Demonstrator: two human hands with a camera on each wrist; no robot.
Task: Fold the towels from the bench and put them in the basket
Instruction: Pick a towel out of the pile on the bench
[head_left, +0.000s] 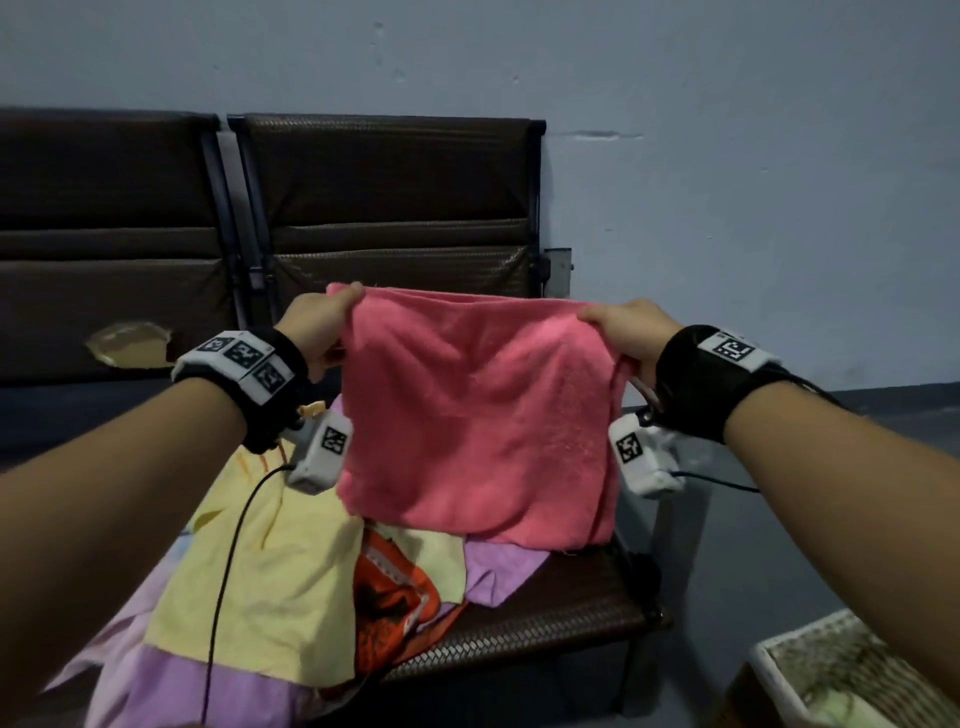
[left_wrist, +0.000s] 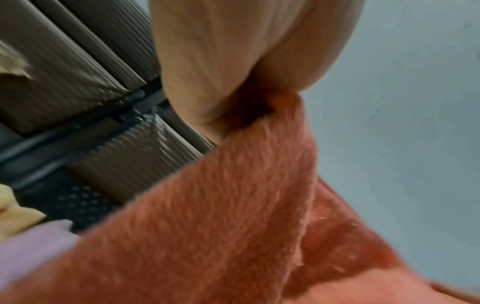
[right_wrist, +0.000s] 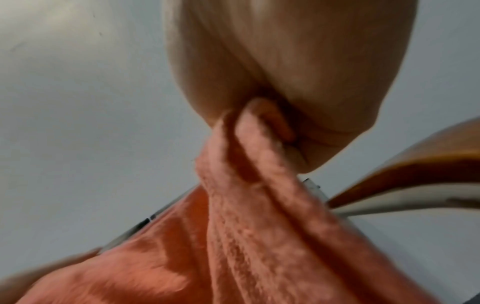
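The dark woven-seat counter (head_left: 545, 618) carries a loose heap of yellow, lilac and orange cloths (head_left: 270, 582). The fluffy coral-pink towel (head_left: 478, 415) hangs over that heap, its lower edge apparently brushing it, so lowering it to fold could snag or drag the cloths beneath. The layers look doubled and uneven at the right side, so a crooked fold is likely. The white wicker basket (head_left: 810, 670) stands low at the right, well apart. The left hand (head_left: 317, 325) pinches the towel's upper left corner, the right hand (head_left: 631, 330) its bunched upper right corner; a slipped pinch would drop it.
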